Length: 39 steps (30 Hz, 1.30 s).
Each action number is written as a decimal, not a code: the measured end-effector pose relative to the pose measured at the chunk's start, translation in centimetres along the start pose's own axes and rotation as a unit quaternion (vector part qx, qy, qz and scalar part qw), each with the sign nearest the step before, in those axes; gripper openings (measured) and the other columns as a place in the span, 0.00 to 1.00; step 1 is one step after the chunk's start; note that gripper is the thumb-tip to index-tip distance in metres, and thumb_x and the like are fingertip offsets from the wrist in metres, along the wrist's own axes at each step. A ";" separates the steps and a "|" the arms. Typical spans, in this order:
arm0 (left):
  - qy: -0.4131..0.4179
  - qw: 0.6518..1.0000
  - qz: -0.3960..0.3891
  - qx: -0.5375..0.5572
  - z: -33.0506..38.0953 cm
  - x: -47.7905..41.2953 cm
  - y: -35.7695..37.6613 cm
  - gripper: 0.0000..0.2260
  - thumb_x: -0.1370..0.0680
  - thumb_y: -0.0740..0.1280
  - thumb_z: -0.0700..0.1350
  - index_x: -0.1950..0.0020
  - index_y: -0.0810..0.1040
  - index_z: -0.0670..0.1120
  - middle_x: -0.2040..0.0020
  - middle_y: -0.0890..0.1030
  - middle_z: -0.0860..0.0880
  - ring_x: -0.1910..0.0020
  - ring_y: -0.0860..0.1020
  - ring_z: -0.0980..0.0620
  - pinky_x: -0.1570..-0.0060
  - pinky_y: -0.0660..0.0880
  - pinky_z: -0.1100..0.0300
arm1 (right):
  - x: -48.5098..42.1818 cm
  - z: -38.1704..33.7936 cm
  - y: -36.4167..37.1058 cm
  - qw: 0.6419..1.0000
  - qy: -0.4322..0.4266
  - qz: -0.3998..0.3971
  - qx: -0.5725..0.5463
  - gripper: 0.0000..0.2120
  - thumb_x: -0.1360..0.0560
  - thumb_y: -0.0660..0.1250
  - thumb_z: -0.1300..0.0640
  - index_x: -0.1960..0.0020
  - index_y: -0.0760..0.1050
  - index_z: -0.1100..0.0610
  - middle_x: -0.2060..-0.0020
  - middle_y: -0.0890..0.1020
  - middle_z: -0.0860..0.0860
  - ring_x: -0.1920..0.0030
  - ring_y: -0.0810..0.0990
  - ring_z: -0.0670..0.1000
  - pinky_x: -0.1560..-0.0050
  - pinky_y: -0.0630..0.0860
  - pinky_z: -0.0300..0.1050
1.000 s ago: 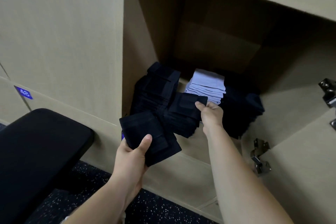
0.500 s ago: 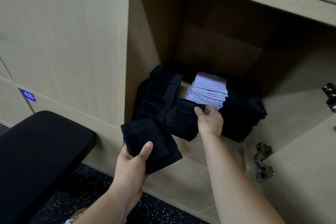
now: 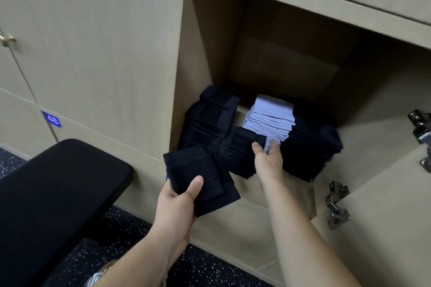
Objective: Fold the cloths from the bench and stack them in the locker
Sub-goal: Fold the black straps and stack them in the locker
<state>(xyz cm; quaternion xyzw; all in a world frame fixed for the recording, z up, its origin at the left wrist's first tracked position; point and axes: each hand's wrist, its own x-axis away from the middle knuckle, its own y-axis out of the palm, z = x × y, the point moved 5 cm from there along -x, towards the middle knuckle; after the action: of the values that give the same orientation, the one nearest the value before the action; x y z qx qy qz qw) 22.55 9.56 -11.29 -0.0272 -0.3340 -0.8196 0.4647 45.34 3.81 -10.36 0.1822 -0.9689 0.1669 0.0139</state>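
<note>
While the left hand gripped a folded dark cloth just outside the locker, thumb pressed on top and fingers curled beneath, the right hand reached in to the front dark stack. Its thumb lay on the right edge of that stack's top piece and its fingers ran past the edge toward the white stack just behind. Whether it pinched that piece or only touched it, I could not tell. It looked like a squaring-up touch, meant to settle the pile before more went on.

The held cloth, possibly more than one layered together, hung low at the locker's front lip, close to the stack, likely kept there flat and clamped so the fold would not spring open while waiting its turn. Inside, a taller dark stack stood against the left wall and another dark stack sat to the right. All were packed close, with the front pile overhanging the shelf edge somewhat. The black padded table stood to the left, with no cloths visible on the part in view. The locker door hung open on the right.
</note>
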 end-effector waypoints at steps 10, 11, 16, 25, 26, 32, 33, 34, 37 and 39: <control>0.018 0.999 -0.027 -0.036 2.5 5.2 -0.6 0.11 0.22 0.68 0.39 0.41 0.78 0.48 0.49 0.86 0.48 0.47 0.84 0.47 0.40 0.76 0.44 | 12.7 -6.8 1.9 0.956 -0.147 -0.242 0.072 0.21 0.29 0.74 0.52 0.37 0.75 0.48 0.49 0.81 0.40 0.47 0.77 0.36 0.45 0.71 0.33; 0.022 0.998 -0.032 -0.041 2.8 5.9 -0.7 0.11 0.22 0.68 0.39 0.41 0.78 0.48 0.49 0.86 0.48 0.48 0.84 0.47 0.40 0.76 0.44 | 13.7 -6.9 2.2 0.952 -0.146 -0.257 0.082 0.20 0.29 0.74 0.52 0.38 0.76 0.48 0.49 0.79 0.38 0.47 0.75 0.33 0.47 0.69 0.30; 0.023 0.996 -0.050 -0.072 4.0 8.6 -1.5 0.12 0.23 0.70 0.40 0.40 0.78 0.50 0.49 0.86 0.49 0.49 0.84 0.49 0.41 0.77 0.46 | 16.3 -8.2 2.4 0.943 -0.151 -0.284 0.089 0.16 0.33 0.75 0.46 0.48 0.81 0.51 0.52 0.85 0.43 0.51 0.82 0.40 0.45 0.77 0.41; -0.016 0.997 -0.034 -0.061 4.4 9.5 -1.6 0.10 0.21 0.68 0.42 0.43 0.80 0.39 0.51 0.85 0.41 0.50 0.84 0.41 0.47 0.79 0.48 | 16.8 -9.3 -0.7 0.974 -0.137 -0.174 0.047 0.09 0.33 0.72 0.58 0.59 0.76 0.62 0.67 0.76 0.50 0.65 0.74 0.48 0.60 0.72 0.47; -0.016 0.999 -0.022 -0.046 4.5 9.3 -1.6 0.09 0.21 0.67 0.42 0.43 0.79 0.38 0.52 0.86 0.41 0.51 0.84 0.42 0.52 0.79 0.51 | 16.8 -9.1 -1.2 0.977 -0.139 -0.155 0.040 0.10 0.33 0.72 0.58 0.60 0.74 0.63 0.68 0.75 0.50 0.65 0.73 0.48 0.61 0.70 0.46; -0.009 0.999 0.052 -0.001 3.8 8.6 -1.3 0.09 0.21 0.68 0.40 0.43 0.78 0.39 0.50 0.85 0.41 0.52 0.84 0.42 0.60 0.79 0.54 | 17.4 -6.7 -3.0 0.985 -0.110 -0.135 -0.012 0.12 0.31 0.72 0.62 0.65 0.68 0.57 0.72 0.68 0.46 0.70 0.65 0.45 0.68 0.64 0.37; -0.002 0.998 0.058 -0.006 3.7 8.4 -1.3 0.09 0.21 0.68 0.40 0.42 0.78 0.39 0.50 0.85 0.41 0.51 0.84 0.42 0.58 0.79 0.53 | 17.3 -6.1 -3.2 0.985 -0.095 -0.143 -0.019 0.12 0.32 0.72 0.63 0.65 0.68 0.57 0.71 0.70 0.46 0.71 0.66 0.45 0.68 0.64 0.37; 0.002 0.998 0.062 -0.014 3.6 8.3 -1.1 0.09 0.21 0.69 0.40 0.42 0.78 0.40 0.50 0.85 0.42 0.51 0.84 0.42 0.55 0.80 0.52 | 17.2 -5.6 -3.5 0.985 -0.078 -0.155 -0.020 0.10 0.32 0.72 0.64 0.64 0.70 0.57 0.70 0.73 0.47 0.70 0.68 0.45 0.67 0.66 0.37; -0.001 0.998 0.065 -0.025 3.1 7.9 -0.4 0.07 0.21 0.69 0.41 0.44 0.79 0.42 0.50 0.85 0.43 0.51 0.84 0.43 0.48 0.80 0.48 | 17.0 -4.8 -3.8 0.974 -0.024 -0.223 -0.007 0.06 0.28 0.70 0.67 0.55 0.78 0.57 0.64 0.82 0.48 0.69 0.76 0.44 0.68 0.71 0.35; 0.000 0.998 0.061 -0.027 3.1 7.6 0.2 0.07 0.21 0.68 0.44 0.45 0.79 0.44 0.50 0.85 0.44 0.51 0.83 0.43 0.46 0.79 0.47 | 16.3 -4.4 -4.1 0.970 -0.006 -0.241 0.014 0.06 0.26 0.69 0.67 0.57 0.79 0.57 0.63 0.83 0.48 0.70 0.78 0.44 0.69 0.73 0.33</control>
<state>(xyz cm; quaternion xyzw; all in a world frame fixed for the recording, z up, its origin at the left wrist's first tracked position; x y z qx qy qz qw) 17.58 5.64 -6.16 -0.0605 -0.3092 -0.7984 0.5131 31.44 -4.08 -3.48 0.4114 -0.8941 0.1714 0.0455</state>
